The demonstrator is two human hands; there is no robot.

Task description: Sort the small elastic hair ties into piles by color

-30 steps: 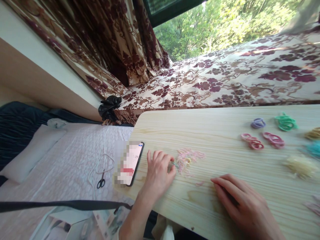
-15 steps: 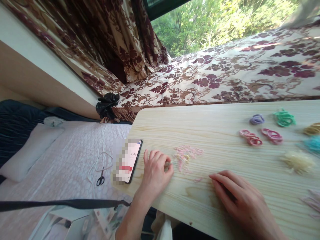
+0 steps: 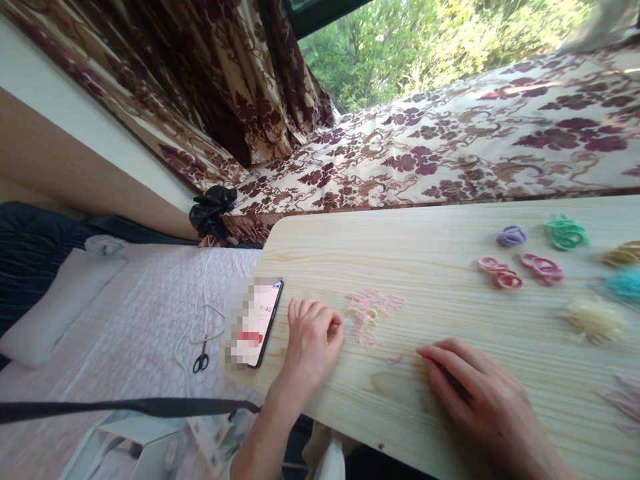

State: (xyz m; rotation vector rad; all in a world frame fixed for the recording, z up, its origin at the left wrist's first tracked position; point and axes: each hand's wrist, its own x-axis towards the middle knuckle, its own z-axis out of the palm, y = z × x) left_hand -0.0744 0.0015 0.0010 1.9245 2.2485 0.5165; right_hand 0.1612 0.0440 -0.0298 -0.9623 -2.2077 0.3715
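We are looking at a loose pile of small pink bands (image 3: 367, 320), with a few yellowish ones among them, which is lying on the wooden table (image 3: 320, 250) just right of the frame's centre. Between our two hands, it is sitting much nearer the left hand (image 3: 311, 337): the fingertips there are resting just beside its left edge, a small strip of bare wood showing between. The right hand (image 3: 480, 393) is resting at the lower right, its fingertips pointing left, so from them the pile is lying up and to the left. The pile is not forming one neat line; its upper part is stretching sideways across the frame, while a shorter tail is hanging down towards the bottom edge. A stray pink band (image 3: 395, 358) is lying below it, nearer the right fingertips.

Our left thumb and forefinger are standing close together, the other fingers spreading slightly; we cannot tell whether they are pinching anything. Our right thumb and fingers are narrowing towards the tips, with a dark gap behind, and we cannot tell whether anything is sitting inside. The phone (image 3: 260, 327) is lying left of the left hand.
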